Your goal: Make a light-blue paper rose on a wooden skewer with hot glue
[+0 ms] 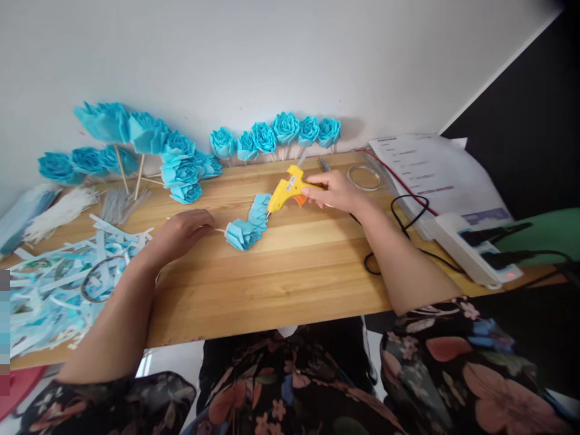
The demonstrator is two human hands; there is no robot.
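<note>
My left hand point(188, 229) pinches the thin stem of a blue paper flower point(242, 234), which lies sideways with its head pointing right. From that head a strip of blue petals point(260, 208) trails up and away over the wood. My right hand point(333, 190) is wrapped round a yellow glue gun point(285, 190) with an orange trigger. The gun's nozzle tilts down to the left, at the right edge of the petal strip; whether it touches the paper I cannot tell.
Finished blue flowers point(285, 128) on sticks lean along the wall. Paper scraps point(58, 296) and bundled white strips point(61, 211) cover the table's left. A tape roll point(364, 177), printed sheets point(426, 175), a power strip point(473, 248) and a looping black cable point(393, 211) lie right.
</note>
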